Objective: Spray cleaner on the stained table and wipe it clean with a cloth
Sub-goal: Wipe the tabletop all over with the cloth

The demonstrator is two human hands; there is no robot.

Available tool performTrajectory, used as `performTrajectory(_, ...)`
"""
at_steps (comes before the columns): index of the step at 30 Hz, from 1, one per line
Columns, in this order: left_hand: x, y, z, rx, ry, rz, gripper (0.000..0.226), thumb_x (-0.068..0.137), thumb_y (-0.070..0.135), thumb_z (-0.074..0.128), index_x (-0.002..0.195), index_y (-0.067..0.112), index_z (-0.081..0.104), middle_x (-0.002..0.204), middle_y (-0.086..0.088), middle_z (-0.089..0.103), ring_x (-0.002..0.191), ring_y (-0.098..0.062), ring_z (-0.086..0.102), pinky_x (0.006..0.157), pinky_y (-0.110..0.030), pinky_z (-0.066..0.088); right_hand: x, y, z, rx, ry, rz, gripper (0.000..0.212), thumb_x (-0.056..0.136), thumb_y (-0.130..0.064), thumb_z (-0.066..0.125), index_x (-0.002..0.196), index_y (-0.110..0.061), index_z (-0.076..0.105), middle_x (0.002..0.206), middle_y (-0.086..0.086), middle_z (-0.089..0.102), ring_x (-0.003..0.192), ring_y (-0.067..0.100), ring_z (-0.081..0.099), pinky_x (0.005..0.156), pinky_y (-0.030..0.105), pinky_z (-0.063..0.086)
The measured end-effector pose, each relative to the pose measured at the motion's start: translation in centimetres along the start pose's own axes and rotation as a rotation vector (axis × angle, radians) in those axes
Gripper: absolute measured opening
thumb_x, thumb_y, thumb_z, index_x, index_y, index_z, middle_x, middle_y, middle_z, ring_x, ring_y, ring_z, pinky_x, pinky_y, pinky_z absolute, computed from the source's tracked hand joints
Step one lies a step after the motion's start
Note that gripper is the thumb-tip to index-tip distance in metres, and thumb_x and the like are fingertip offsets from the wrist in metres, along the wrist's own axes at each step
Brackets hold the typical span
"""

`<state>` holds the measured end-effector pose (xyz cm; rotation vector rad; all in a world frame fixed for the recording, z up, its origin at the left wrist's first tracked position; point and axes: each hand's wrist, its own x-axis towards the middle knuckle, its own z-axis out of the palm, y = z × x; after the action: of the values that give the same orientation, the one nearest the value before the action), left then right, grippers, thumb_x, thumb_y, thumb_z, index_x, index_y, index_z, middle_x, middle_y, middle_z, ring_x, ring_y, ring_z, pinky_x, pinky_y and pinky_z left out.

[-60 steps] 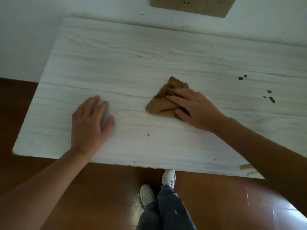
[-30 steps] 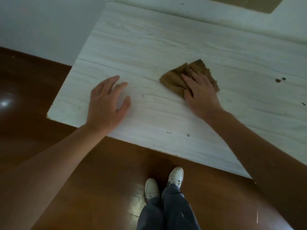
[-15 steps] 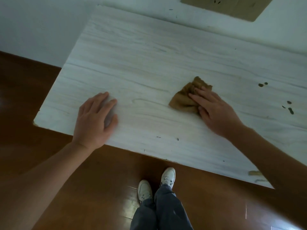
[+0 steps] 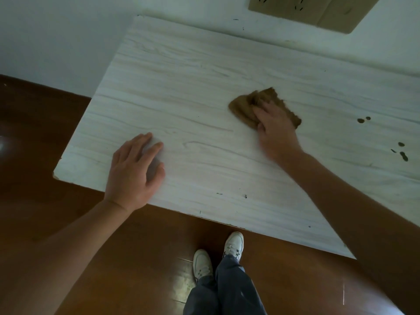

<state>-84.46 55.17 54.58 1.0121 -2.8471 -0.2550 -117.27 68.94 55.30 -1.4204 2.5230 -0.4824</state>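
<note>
A white wood-grain table (image 4: 193, 87) fills the middle of the view. My right hand (image 4: 276, 130) presses flat on a crumpled brown cloth (image 4: 241, 108) near the table's centre, fingers straight over it. My left hand (image 4: 134, 169) rests flat on the table close to its front left edge, holding nothing. Dark stain spots (image 4: 363, 119) sit to the right of the cloth, with more dark spots (image 4: 402, 151) further right. Small dark specks (image 4: 245, 196) lie near the front edge. No spray bottle is in view.
A white wall (image 4: 56, 30) runs behind the table, with beige socket plates (image 4: 306, 10) at the top. The floor (image 4: 45, 133) is dark brown wood. My feet in white shoes (image 4: 218, 253) stand just in front of the table's edge.
My right hand has slid the cloth back and forth over the table's middle, now further from me than half a second ago. My left hand has stayed flat near the front edge.
</note>
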Motion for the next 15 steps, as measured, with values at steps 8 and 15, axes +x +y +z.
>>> performTrajectory(8,-0.1,0.2,0.0,0.0,-0.03,-0.038,0.059,0.099,0.048,0.036,0.149,0.019,0.048,0.161,-0.008,0.036,0.152,-0.029,0.028,0.123,-0.048,0.024,-11.0,-0.9,-0.4,-0.052,-0.229,-0.401,0.054,0.098,-0.014,0.045,0.151,-0.024,0.041,0.16,-0.003,0.035,0.151,0.018,0.024,0.124,0.035,0.016)
performTrajectory(15,-0.2,0.3,0.0,-0.032,0.016,-0.019,0.056,0.1,0.044,0.042,0.147,0.016,0.049,0.159,-0.009,0.039,0.15,-0.029,0.031,0.122,-0.048,0.026,-11.9,2.9,-1.9,0.005,-0.06,0.039,0.053,0.1,-0.009,0.046,0.151,-0.024,0.041,0.159,0.003,0.035,0.148,0.026,0.026,0.123,0.048,0.02)
